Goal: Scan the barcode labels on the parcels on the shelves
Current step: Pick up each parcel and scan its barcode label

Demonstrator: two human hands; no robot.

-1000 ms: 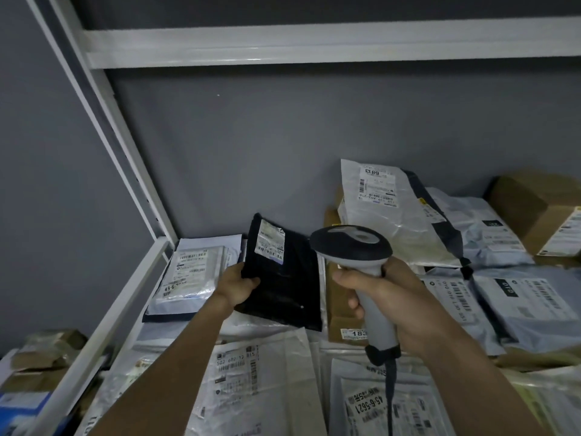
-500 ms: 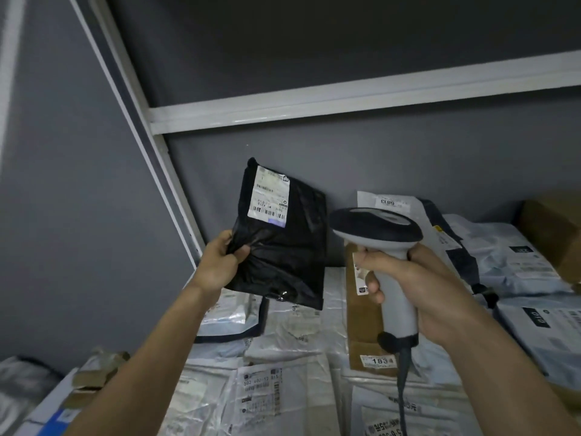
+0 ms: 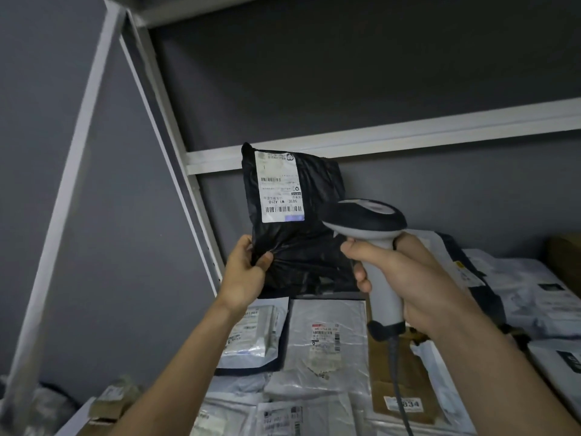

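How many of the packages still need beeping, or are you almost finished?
Nothing here shows any parcel as already scanned. In hand: the left hand holds up the black parcel, its label facing the camera, while the right hand grips the scanner beside it. Left: many parcels lie on the shelf below, like the silver bag and the brown envelope.

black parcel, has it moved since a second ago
Yes. The black parcel, gripped by the left hand, has risen off the shelf pile to the white crossbar.
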